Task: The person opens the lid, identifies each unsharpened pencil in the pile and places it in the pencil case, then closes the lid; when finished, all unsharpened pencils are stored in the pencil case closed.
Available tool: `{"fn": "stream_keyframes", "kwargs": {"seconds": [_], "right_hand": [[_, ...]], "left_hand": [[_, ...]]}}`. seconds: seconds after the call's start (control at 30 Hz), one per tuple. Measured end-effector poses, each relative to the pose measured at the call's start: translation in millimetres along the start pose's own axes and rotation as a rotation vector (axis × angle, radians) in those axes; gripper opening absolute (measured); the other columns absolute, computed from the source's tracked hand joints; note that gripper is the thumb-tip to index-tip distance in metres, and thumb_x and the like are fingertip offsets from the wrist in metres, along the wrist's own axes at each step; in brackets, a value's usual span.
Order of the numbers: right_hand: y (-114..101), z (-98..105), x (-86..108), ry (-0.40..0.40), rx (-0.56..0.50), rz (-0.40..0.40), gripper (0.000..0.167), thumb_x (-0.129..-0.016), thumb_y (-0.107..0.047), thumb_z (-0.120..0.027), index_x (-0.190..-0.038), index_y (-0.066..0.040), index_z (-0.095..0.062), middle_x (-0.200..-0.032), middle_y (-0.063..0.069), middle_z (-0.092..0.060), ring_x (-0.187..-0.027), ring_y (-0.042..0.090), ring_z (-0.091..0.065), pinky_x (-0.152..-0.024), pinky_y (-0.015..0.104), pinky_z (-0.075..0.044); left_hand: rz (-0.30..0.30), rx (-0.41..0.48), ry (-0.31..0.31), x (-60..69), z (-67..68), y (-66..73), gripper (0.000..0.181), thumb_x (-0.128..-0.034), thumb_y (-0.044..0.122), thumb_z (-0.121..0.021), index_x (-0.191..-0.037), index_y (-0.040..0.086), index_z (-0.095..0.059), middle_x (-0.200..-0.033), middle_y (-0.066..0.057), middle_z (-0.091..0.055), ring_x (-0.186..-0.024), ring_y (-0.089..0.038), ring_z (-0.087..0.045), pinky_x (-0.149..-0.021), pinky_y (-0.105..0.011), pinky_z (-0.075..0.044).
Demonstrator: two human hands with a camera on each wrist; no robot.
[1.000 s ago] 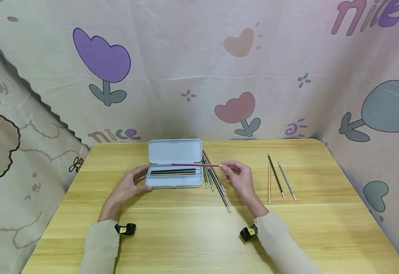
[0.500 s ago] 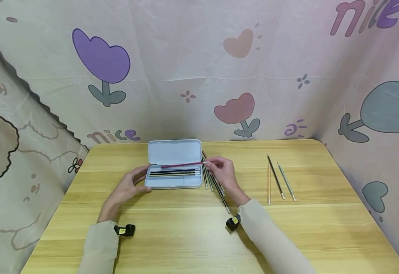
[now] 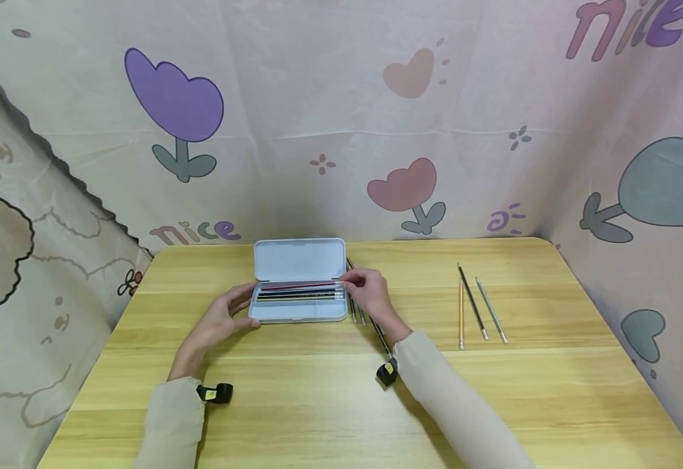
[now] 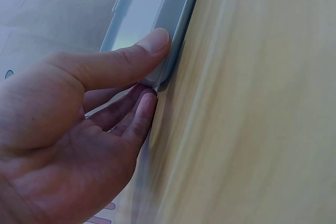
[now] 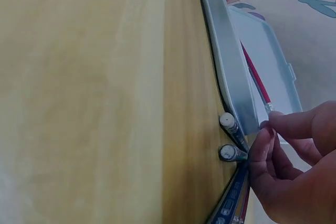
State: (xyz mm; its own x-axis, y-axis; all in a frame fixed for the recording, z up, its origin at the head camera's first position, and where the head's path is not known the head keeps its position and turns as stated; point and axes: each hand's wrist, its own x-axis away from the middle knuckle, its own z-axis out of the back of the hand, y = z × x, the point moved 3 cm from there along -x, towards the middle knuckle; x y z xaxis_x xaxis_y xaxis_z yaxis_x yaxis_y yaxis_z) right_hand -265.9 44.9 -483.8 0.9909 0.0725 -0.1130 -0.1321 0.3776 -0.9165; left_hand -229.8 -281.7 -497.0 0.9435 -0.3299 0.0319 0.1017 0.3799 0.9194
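Note:
A pale blue pencil case [image 3: 285, 313] lies on the table with its lid [image 3: 300, 260] raised at the back. Several dark pencils [image 3: 294, 295] are inside it, side by side. At the case's left end, my left hand [image 3: 218, 320] holds it, the thumb [image 4: 155, 40] on the front corner and the fingers against the end. My right hand [image 3: 370, 296] pinches a red pencil [image 5: 254, 72] by its eraser end, at the case's right end. In the head view, that pencil lies lengthwise along the rear of the case's inside, above the dark ones.
Beside the case's right end are several loose pencils [image 5: 231, 153], partly hidden under my right hand. Farther right on the table lie a yellow pencil [image 3: 461, 316], a black pencil [image 3: 473, 303] and a grey-green pencil [image 3: 491, 311]. A patterned cloth [image 3: 294, 195] hangs behind the table.
My right hand has moved left with the red pencil, from above the loose pencils to the case's right end. The pencil has come down into the case. My left hand has stayed still.

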Motion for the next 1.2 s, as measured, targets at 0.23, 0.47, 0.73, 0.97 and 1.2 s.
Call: {"fn": "stream_keyframes", "kwargs": {"seconds": [0.23, 0.47, 0.73, 0.97, 1.2], "right_hand": [[0, -5, -3.5, 0.009, 0.056, 0.005, 0.005, -0.091, 0.001, -0.074, -0.094, 0.000, -0.078, -0.089, 0.008, -0.074, -0.081, 0.017, -0.066, -0.071, 0.026, -0.059], [2, -6, -5.4, 0.007, 0.085, 0.011, 0.005, -0.092, 0.000, -0.075, -0.093, -0.001, -0.079, -0.089, 0.008, -0.074, -0.081, 0.017, -0.065, -0.072, 0.026, -0.059], [3, -5, -4.9, 0.008, 0.078, 0.018, 0.005, -0.091, 0.001, -0.075, -0.093, -0.001, -0.079, -0.089, 0.008, -0.074, -0.080, 0.017, -0.065, -0.071, 0.026, -0.059], [1, 4, -0.6, -0.001, 0.012, 0.008, 0.008, -0.093, -0.001, -0.073, -0.099, 0.000, -0.078, -0.091, 0.008, -0.074, -0.080, 0.017, -0.065, -0.068, 0.023, -0.058], [-1, 31, 11.6, 0.051, -0.052, -0.001, 0.013, -0.093, -0.001, -0.073, -0.105, 0.001, -0.077, -0.092, 0.008, -0.073, -0.082, 0.019, -0.066, -0.070, 0.020, -0.057]], "left_hand": [[-0.003, 0.008, 0.000, 0.7, -0.2, -1.4, 0.083, -0.0852, -0.007, -0.077, -0.157, -0.003, -0.034, -0.154, -0.029, -0.040, -0.141, -0.050, -0.039, -0.115, -0.047, -0.041], [-0.006, 0.006, -0.006, 0.4, -1.1, -1.3, 0.084, -0.0855, -0.006, -0.078, -0.157, -0.004, -0.034, -0.155, -0.030, -0.039, -0.141, -0.051, -0.039, -0.116, -0.049, -0.040], [-0.007, -0.007, -0.003, 0.1, -0.9, -2.7, 0.084, -0.0852, -0.005, -0.079, -0.156, -0.003, -0.035, -0.155, -0.029, -0.039, -0.141, -0.050, -0.040, -0.115, -0.048, -0.040], [-0.015, -0.003, 0.001, 0.3, -0.2, -3.9, 0.083, -0.0857, -0.005, -0.079, -0.157, -0.003, -0.035, -0.155, -0.029, -0.039, -0.141, -0.050, -0.039, -0.115, -0.047, -0.041], [-0.010, -0.002, -0.001, -0.4, 0.6, -3.1, 0.083, -0.0857, -0.004, -0.078, -0.157, -0.002, -0.035, -0.156, -0.028, -0.038, -0.142, -0.050, -0.039, -0.116, -0.049, -0.039]]}}
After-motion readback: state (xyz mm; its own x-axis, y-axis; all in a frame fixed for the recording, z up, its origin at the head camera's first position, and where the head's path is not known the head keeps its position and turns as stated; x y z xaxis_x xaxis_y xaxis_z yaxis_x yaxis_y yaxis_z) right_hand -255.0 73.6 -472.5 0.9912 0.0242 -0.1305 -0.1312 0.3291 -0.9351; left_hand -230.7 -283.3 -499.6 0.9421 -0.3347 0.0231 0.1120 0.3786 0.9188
